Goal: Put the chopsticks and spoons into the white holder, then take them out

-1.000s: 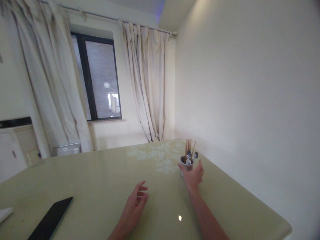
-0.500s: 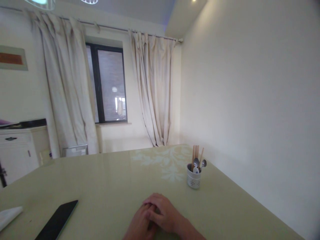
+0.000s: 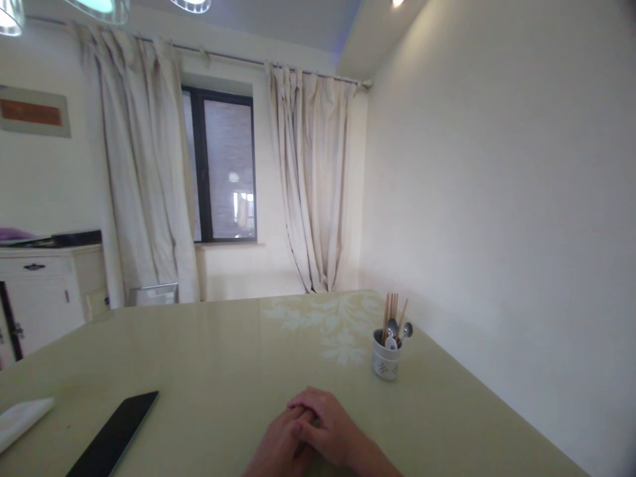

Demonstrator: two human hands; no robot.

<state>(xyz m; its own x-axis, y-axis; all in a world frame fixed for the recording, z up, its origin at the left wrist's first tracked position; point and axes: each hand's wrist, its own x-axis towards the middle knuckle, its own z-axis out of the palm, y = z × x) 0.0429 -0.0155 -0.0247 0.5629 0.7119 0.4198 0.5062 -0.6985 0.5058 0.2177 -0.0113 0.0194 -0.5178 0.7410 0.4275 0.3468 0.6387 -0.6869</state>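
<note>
Flanking hands (image 3: 318, 434): tablet (image 3: 114, 437), cutlery cup (image 3: 385, 362)

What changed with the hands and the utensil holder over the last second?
The right hand let go of the utensil holder and drew back toward the body; the left hand met it, and the right now lies over the left on the table. The holder stands where it was, as does the dark tablet.

Domestic dining room. A glossy pale-green table (image 3: 209, 344) with a floral inlay stands against a plain wall and bears a white holder (image 3: 385, 361) of chopsticks and spoons. Cream curtains (image 3: 313, 185) flank a dark-framed window (image 3: 223, 169); a white sideboard (image 3: 44, 291) stands at left.
</note>
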